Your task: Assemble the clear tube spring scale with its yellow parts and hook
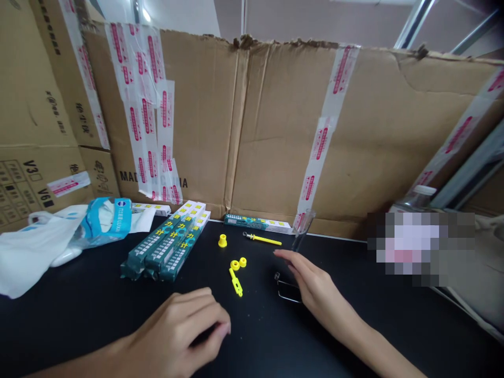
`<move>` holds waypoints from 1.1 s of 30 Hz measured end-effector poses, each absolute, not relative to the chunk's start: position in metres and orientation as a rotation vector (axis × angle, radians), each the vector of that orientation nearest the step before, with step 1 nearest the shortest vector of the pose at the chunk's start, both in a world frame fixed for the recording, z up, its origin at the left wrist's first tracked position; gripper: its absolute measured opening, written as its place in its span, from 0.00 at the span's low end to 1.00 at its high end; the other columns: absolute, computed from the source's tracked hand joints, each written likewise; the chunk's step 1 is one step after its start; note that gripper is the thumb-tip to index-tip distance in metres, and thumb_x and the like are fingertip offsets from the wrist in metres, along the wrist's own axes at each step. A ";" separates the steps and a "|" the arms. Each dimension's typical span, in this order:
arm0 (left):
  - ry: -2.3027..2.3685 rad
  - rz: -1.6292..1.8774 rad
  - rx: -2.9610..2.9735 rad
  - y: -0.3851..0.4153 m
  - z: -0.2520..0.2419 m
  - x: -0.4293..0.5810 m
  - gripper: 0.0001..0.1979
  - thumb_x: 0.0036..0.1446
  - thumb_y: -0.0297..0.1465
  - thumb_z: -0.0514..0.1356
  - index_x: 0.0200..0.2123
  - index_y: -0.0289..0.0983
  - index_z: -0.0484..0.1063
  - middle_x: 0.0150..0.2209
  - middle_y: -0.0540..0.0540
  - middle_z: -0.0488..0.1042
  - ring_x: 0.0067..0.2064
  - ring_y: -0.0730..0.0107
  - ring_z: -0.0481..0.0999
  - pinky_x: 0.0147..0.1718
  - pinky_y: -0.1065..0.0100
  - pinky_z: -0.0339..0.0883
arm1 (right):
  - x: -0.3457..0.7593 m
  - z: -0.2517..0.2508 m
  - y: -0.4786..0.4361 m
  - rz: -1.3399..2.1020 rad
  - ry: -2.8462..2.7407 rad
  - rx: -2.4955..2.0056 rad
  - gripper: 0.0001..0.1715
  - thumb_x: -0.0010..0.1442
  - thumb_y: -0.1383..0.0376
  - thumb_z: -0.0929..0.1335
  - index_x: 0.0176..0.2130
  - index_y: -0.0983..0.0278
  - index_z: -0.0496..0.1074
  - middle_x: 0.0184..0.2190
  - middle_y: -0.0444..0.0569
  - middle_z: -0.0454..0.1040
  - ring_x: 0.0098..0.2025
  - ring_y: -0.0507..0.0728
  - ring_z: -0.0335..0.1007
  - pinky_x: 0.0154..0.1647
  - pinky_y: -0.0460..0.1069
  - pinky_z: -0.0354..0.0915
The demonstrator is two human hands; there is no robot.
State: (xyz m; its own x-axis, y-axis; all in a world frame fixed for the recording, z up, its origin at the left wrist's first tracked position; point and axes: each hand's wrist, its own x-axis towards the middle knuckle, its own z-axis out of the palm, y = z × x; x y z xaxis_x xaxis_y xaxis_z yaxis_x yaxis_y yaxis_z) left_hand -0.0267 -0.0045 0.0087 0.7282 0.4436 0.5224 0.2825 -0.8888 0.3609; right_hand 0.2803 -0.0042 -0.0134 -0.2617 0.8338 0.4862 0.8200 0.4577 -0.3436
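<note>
Boxes (177, 237) beyond left hand (192, 328), contents hidden; fingers curled together. Clear tube (302, 231) by right hand (313, 281); cannot tell if clamped.

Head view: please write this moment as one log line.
left hand: curled | right hand: near bent wire, clear tube | yellow parts: on black table

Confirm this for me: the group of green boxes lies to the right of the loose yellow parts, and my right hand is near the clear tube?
Not quite: the head view shows the group of green boxes to the left of the loose yellow parts. The right hand is near the clear tube.
</note>
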 end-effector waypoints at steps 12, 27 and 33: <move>0.829 0.991 2.045 0.019 0.014 0.023 0.18 0.70 0.37 0.50 0.30 0.37 0.70 0.27 0.50 0.72 0.29 0.71 0.71 0.28 0.72 0.61 | 0.236 0.000 0.073 -0.308 -2.278 -1.854 0.22 0.67 0.69 0.66 0.59 0.67 0.66 0.57 0.60 0.70 0.54 0.65 0.72 0.48 0.59 0.73; 0.891 1.118 1.491 0.033 0.001 0.021 0.21 0.63 0.49 0.56 0.52 0.42 0.63 0.35 0.51 0.65 0.24 0.76 0.58 0.12 0.80 0.49 | 0.232 0.019 0.046 -0.532 -2.316 -1.335 0.13 0.70 0.70 0.62 0.49 0.66 0.73 0.37 0.57 0.79 0.45 0.65 0.69 0.48 0.61 0.69; 0.860 1.088 1.512 0.032 0.001 0.022 0.28 0.61 0.46 0.61 0.60 0.47 0.57 0.42 0.50 0.67 0.26 0.77 0.63 0.12 0.82 0.51 | 0.213 0.021 0.006 -0.582 -2.387 -0.960 0.17 0.72 0.72 0.57 0.47 0.67 0.74 0.35 0.54 0.77 0.37 0.60 0.66 0.37 0.54 0.67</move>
State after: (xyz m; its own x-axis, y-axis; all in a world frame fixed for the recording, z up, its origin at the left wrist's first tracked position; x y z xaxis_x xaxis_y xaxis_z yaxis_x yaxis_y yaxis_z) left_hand 0.0215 0.0320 0.0009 0.3319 0.9219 0.1999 -0.0185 -0.2055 0.9785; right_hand 0.2128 0.0059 0.0208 -0.6270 0.5114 0.5877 0.7245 0.6601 0.1985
